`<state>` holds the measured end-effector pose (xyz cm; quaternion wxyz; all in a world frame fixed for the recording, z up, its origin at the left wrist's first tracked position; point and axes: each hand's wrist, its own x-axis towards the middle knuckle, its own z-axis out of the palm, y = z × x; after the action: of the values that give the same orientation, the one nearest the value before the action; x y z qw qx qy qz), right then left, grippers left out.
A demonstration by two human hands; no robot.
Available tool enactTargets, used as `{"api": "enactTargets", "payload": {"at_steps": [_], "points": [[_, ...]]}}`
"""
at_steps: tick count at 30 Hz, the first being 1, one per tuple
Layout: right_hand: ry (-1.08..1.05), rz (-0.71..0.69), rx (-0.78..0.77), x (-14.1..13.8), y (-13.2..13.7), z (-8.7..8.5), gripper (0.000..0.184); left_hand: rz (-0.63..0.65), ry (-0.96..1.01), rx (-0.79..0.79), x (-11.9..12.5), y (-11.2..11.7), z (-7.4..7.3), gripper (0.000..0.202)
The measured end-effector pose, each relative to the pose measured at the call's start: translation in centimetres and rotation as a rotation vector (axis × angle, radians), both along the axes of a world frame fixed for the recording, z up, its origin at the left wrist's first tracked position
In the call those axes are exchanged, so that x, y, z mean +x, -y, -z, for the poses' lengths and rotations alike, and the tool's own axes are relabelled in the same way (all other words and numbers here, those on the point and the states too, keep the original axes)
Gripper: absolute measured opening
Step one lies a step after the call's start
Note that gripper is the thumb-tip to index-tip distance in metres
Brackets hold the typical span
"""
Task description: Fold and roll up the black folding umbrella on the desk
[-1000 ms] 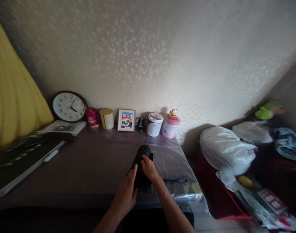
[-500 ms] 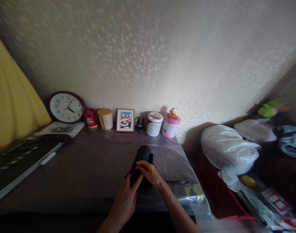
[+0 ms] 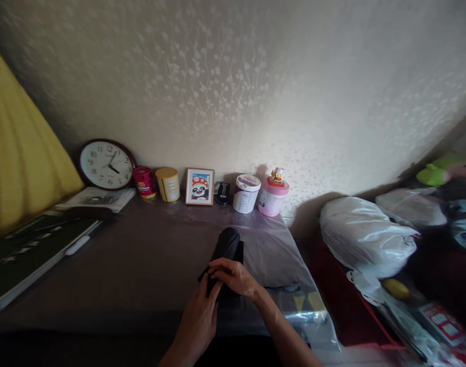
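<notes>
A black folded umbrella (image 3: 226, 243) lies on the table in front of me, its rounded end pointing toward the wall. My left hand (image 3: 202, 311) is closed around its near part, thumb and fingers on either side of the dark fabric. Over the top of it, my right hand (image 3: 233, 275) bends inward with its fingers pinched against the fabric, close to the left fingertips. What exactly the right fingertips grip is hard to see in the dark. A thin black strip (image 3: 284, 288) rests on the table right of my right wrist.
Along the wall stand a round clock (image 3: 107, 164), a pink can (image 3: 144, 182), a yellow-lidded can (image 3: 167, 184), a framed panda picture (image 3: 199, 187) and two tubs, one purple-white (image 3: 246, 194), one pink (image 3: 273, 198). A green book (image 3: 42, 244) lies left. Bags (image 3: 364, 234) sit beyond the table's right edge.
My right hand has shifted slightly down and toward the left hand, its fingers now nearer the left fingertips. The umbrella stays in place; the whole view has moved a little.
</notes>
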<state>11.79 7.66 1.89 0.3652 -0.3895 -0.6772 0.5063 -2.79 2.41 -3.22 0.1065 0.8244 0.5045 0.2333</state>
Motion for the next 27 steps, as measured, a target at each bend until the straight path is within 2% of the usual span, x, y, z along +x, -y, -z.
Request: {"api": "enactTargets", "payload": {"at_steps": [4, 7, 14, 17, 21, 24, 27], "points": [[0.218, 0.075, 0.31, -0.2, 0.2, -0.2, 0.024, -0.016, 0.038, -0.02, -0.2, 0.0, 0.2, 0.05], [0.381, 0.108, 0.53, -0.1, -0.5, 0.4, 0.029, -0.036, 0.042, -0.029, -0.1, 0.1, 0.5, 0.051], [0.616, 0.168, 0.662, 0.3, -5.0, 2.2, 0.027, -0.046, 0.056, -0.087, 0.1, 0.1, 0.2, 0.056], [0.667, 0.226, 0.645, 0.6, -7.2, 2.5, 0.028, -0.047, 0.045, -0.113, 0.1, 0.0, -0.1, 0.058], [0.657, 0.371, 0.557, 1.3, -9.3, 2.6, 0.027, -0.05, 0.052, -0.134, 0.1, 0.0, -0.4, 0.061], [0.49, 0.597, 0.364, 2.5, -9.5, 2.6, 0.027, -0.04, 0.053, -0.151, 0.1, -0.1, -0.6, 0.06], [0.346, 0.802, 0.166, 4.4, -8.5, 3.1, 0.031, -0.035, 0.061, -0.138, 0.1, 0.0, -0.6, 0.06]]}}
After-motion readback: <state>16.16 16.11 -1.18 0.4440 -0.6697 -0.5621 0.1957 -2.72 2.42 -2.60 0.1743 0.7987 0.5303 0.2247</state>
